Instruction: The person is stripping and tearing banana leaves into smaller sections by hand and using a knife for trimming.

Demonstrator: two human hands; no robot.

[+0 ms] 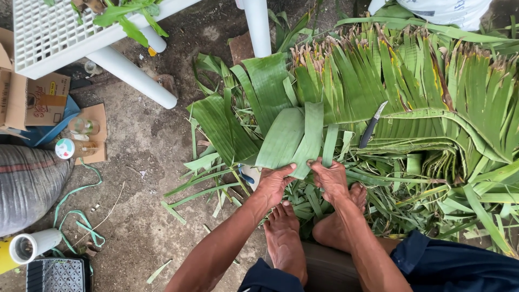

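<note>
While both arms reach straight down, the left hand (274, 183) and right hand (330, 178) pinch a folded banana leaf strip (292, 138) by its near edge; a knife (372, 125) lies beyond the right-hand grip.

A brown cardboard box (32, 100) stands at the far left edge, its side flap carrying a pale printed label with red marks. A flattened piece of brown cardboard (97, 132) lies on the ground just right of it. On that cardboard rest two clear bottles: one (84, 126) lying farther back, and one (73, 148) nearer with a round white lid edged in teal and red. At the far right top sits a white sack (443, 11) with dark print. Near left, a grey woven sack (30, 186) bulges with a reddish stripe.
</note>
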